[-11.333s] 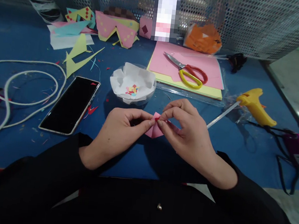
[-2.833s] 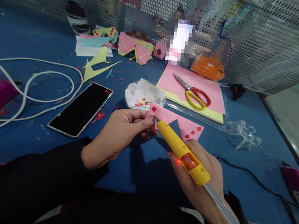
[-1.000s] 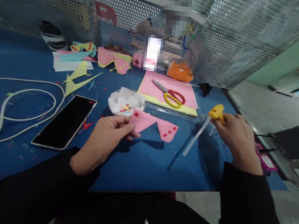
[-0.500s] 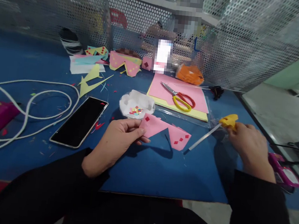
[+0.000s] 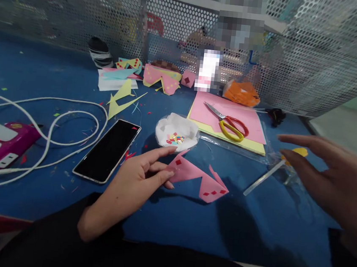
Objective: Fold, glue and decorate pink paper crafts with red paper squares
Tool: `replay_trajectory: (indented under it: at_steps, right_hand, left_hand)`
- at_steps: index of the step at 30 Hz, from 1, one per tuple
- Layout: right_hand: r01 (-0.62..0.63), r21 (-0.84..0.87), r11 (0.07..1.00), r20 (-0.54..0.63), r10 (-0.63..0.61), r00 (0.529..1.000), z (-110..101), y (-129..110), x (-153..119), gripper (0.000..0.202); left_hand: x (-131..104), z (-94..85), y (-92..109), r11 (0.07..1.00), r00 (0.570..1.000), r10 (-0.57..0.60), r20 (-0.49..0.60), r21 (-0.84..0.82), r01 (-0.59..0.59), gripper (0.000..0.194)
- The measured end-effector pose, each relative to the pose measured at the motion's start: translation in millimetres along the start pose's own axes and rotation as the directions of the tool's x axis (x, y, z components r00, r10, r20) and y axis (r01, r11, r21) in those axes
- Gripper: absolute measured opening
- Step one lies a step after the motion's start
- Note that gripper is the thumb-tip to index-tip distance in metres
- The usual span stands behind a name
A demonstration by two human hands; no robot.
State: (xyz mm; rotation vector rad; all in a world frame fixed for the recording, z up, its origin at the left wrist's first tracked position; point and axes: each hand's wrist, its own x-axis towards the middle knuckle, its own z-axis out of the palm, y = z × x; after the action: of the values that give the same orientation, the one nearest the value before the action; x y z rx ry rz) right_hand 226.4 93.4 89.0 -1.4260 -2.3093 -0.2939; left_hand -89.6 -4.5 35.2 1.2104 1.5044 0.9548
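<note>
My left hand (image 5: 138, 180) pinches the left end of a pink paper eye mask (image 5: 190, 173), cut with a notch and dotted with red diamonds. Its far end is folded back and points right. Over the right side of the blue table, my right hand (image 5: 327, 179) has thumb and forefinger apart, with nothing between them. Partly covered by it is a yellow object (image 5: 299, 152) with a translucent stick (image 5: 265, 177), perhaps a small glue gun. Just beyond the mask stands a paper-lined bowl (image 5: 173, 124) holding small coloured paper bits (image 5: 175, 139).
Scissors (image 5: 224, 120) lie on pink and yellow paper sheets (image 5: 196, 114). To the left are a phone (image 5: 108, 150), a looped white cable (image 5: 51, 133) and a purple power strip (image 5: 14, 146). Finished paper masks (image 5: 161, 78) and an orange packet (image 5: 242, 93) line the mesh partition (image 5: 184, 15).
My right hand has let go of the yellow object and risen toward me, fingers opening. The mask has tilted in my left hand, its fold opening. The whole view has shifted a little.
</note>
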Motion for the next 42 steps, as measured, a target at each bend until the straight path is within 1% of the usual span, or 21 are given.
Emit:
replay_trajectory:
  at_steps: [1,2,3,4,6,9,11,13,15,17,21,23,30,36,40,42]
  right_hand:
    - [0.08,0.099,0.992,0.017,-0.082,0.996,-0.4,-11.7,11.0,0.029]
    - [0.163,0.182,0.97,0.01,-0.168,0.986,1.5,-23.5,23.1,0.025]
    - [0.235,0.248,0.94,0.011,-0.245,0.969,5.9,-35.3,35.7,0.022]
    - [0.321,0.299,0.899,0.004,-0.338,0.941,12.5,-47.0,48.5,0.021]
    - [0.391,0.391,0.833,0.045,-0.442,0.896,30.8,-70.0,72.7,0.019]
    - [0.384,0.516,0.766,0.151,-0.522,0.839,62.2,-101.2,99.8,0.022]
    - [0.383,0.544,0.746,0.256,-0.582,0.772,79.9,-117.2,110.2,0.022]
    - [0.385,0.535,0.752,0.351,-0.613,0.708,92.8,-127.6,115.7,0.022]
    - [0.383,0.518,0.765,0.419,-0.618,0.666,101.3,-132.8,118.2,0.022]
    - [0.382,0.512,0.77,0.456,-0.62,0.639,106.8,-134.5,119.3,0.023]
    - [0.405,0.517,0.754,0.476,-0.646,0.596,113.1,-134.9,120.1,0.022]
    - [0.416,0.517,0.748,0.477,-0.655,0.586,114.5,-135.4,120.0,0.021]
    - [0.439,0.534,0.723,0.439,-0.681,0.587,117.2,-137.0,120.0,0.018]
    - [0.443,0.5,0.744,0.464,-0.662,0.589,118.5,-136.5,119.2,0.022]
    - [0.436,0.505,0.745,0.459,-0.659,0.596,119.4,-135.4,118.9,0.022]
    - [0.42,0.526,0.739,0.439,-0.659,0.61,118.9,-134.5,118.8,0.021]
  left_hand:
    - [0.9,-1.9,1.0,1.0,1.0,-0.018,-0.001,0.012,0.018,0.058]
    - [2.1,-3.5,1.9,0.999,0.999,-0.035,0.004,0.014,0.035,0.063]
    - [3.5,-4.6,2.7,0.999,0.999,-0.051,0.017,0.01,0.051,0.066]
    - [5.0,-5.5,3.1,0.998,0.997,-0.067,0.032,0.003,0.066,0.069]
    - [7.2,-6.3,2.7,0.995,0.993,-0.099,0.061,-0.011,0.099,0.071]
    - [8.1,-6.6,0.2,0.99,0.987,-0.134,0.088,-0.028,0.137,0.072]
    - [7.4,-6.9,-1.4,0.988,0.985,-0.148,0.091,-0.021,0.151,0.072]
    - [6.4,-7.4,-2.5,0.989,0.986,-0.145,0.084,0.005,0.145,0.07]
    - [5.8,-8.0,-3.5,0.992,0.989,-0.124,0.077,0.033,0.122,0.068]
    - [5.4,-8.5,-4.7,0.993,0.991,-0.109,0.073,0.058,0.104,0.066]
    - [5.1,-9.5,-7.2,0.992,0.993,-0.097,0.069,0.091,0.091,0.063]
    - [5.0,-9.6,-7.4,0.991,0.993,-0.095,0.063,0.101,0.089,0.062]
    - [4.7,-8.0,-7.1,0.994,0.996,-0.081,0.032,0.075,0.079,0.061]
    - [5.4,-7.2,-8.5,0.995,0.997,-0.076,0.025,0.066,0.074,0.063]
    - [6.0,-6.4,-8.5,0.995,0.996,-0.086,0.016,0.06,0.085,0.064]
    - [6.0,-6.4,-7.9,0.995,0.996,-0.086,0.013,0.056,0.085,0.063]
